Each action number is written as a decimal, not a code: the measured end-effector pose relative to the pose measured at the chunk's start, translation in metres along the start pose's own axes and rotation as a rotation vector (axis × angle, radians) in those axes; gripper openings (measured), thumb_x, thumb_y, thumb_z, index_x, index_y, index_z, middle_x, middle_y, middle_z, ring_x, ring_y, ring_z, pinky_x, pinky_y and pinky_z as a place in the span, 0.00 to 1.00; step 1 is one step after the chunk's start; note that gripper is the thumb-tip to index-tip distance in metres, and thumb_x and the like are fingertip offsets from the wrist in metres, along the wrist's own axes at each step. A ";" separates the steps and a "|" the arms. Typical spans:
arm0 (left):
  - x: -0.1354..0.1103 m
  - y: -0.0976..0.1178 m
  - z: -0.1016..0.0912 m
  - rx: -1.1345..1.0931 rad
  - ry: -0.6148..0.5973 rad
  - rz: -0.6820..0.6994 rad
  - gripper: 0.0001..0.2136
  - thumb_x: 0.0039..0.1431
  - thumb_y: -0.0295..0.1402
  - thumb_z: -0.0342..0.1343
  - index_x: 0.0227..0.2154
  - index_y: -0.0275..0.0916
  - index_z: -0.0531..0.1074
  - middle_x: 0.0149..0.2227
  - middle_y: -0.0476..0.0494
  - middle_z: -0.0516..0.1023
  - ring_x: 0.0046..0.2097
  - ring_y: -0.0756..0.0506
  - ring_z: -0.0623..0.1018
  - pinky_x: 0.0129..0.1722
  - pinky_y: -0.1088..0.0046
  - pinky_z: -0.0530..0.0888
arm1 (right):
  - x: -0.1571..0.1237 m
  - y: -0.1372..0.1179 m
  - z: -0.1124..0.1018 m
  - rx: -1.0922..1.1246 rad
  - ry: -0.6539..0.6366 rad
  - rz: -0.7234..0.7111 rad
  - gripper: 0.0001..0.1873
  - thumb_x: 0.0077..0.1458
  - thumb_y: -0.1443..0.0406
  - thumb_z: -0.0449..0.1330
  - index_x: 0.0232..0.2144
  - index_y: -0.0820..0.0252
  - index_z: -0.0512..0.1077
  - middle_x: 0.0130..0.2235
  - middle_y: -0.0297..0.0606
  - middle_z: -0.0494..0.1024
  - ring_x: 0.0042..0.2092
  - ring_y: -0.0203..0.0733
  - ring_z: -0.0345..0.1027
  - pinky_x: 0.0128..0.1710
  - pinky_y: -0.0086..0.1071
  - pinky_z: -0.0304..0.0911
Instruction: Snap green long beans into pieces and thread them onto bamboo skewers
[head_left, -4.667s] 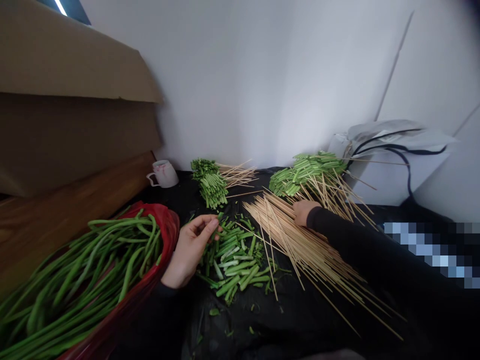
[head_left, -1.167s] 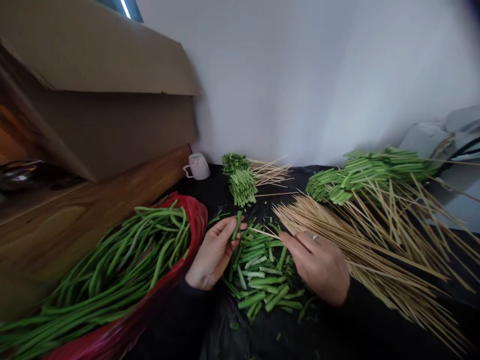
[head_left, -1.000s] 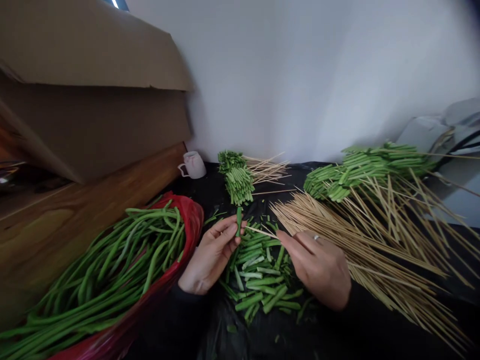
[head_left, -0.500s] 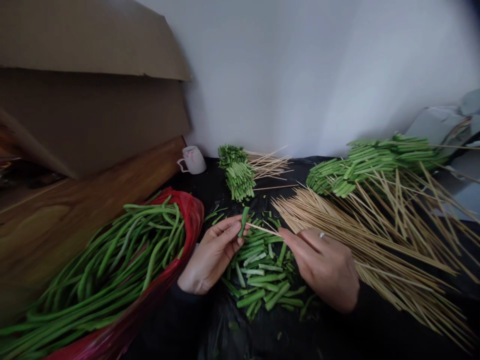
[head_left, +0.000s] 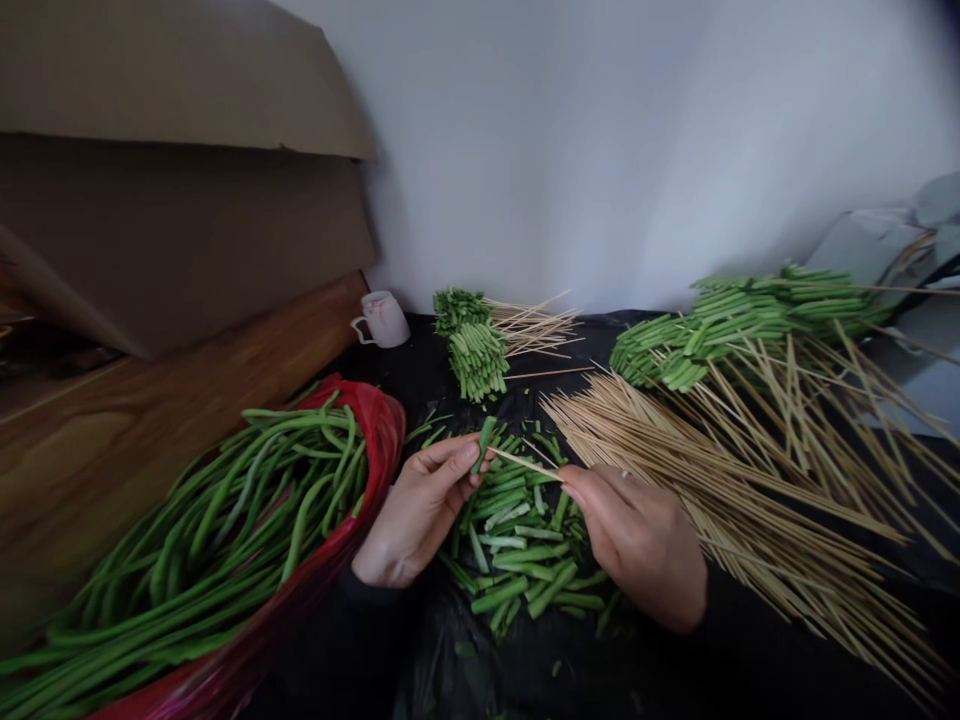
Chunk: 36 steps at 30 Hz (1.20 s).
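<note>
My left hand (head_left: 417, 505) pinches a short green bean piece (head_left: 484, 444) upright between thumb and fingers. My right hand (head_left: 639, 540) grips a thin bamboo skewer (head_left: 525, 464), whose tip touches the bean piece. Both hands hover over a loose pile of cut bean pieces (head_left: 521, 535) on the black sheet (head_left: 540, 660). A wide heap of bare skewers (head_left: 735, 490) lies just right of my right hand.
A red bag (head_left: 375, 440) of long whole beans (head_left: 225, 540) sits at the left. Skewered bean bundles lie at the back middle (head_left: 476, 350) and back right (head_left: 735, 320). A white mug (head_left: 384, 319), a cardboard box (head_left: 172, 170) and a wooden ledge (head_left: 150, 420) stand at the left.
My right hand left the skewer heap with one skewer and came to the left hand. My left hand picked up a bean piece, and the skewer tip now meets it.
</note>
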<state>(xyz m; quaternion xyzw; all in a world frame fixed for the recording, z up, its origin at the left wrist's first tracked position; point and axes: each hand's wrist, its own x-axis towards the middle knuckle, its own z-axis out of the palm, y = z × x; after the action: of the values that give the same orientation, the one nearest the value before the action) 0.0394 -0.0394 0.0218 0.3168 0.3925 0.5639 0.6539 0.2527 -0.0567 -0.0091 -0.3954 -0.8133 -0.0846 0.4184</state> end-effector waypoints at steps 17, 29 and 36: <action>-0.003 -0.005 0.005 0.062 -0.041 0.001 0.09 0.44 0.30 0.71 0.30 0.35 0.82 0.29 0.45 0.80 0.33 0.52 0.75 0.36 0.77 0.71 | 0.000 -0.008 -0.001 0.157 -0.110 0.137 0.14 0.65 0.69 0.47 0.36 0.62 0.73 0.33 0.40 0.79 0.35 0.41 0.75 0.35 0.32 0.67; -0.010 -0.012 0.014 0.243 -0.113 0.052 0.06 0.46 0.33 0.70 0.25 0.36 0.82 0.28 0.46 0.78 0.32 0.50 0.73 0.37 0.74 0.69 | 0.002 -0.019 -0.004 0.193 -0.126 0.189 0.14 0.65 0.70 0.47 0.35 0.62 0.73 0.31 0.39 0.78 0.34 0.41 0.74 0.35 0.32 0.65; -0.011 -0.017 0.018 0.259 -0.098 0.057 0.06 0.46 0.34 0.70 0.26 0.38 0.82 0.29 0.47 0.79 0.33 0.50 0.73 0.38 0.74 0.69 | 0.007 -0.020 -0.005 0.185 -0.108 0.155 0.16 0.67 0.68 0.45 0.36 0.62 0.73 0.31 0.39 0.78 0.34 0.40 0.73 0.35 0.32 0.65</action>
<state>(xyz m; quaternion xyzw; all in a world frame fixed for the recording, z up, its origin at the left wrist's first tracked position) 0.0626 -0.0522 0.0174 0.4368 0.4206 0.5107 0.6095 0.2392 -0.0686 0.0032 -0.4207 -0.8061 0.0446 0.4137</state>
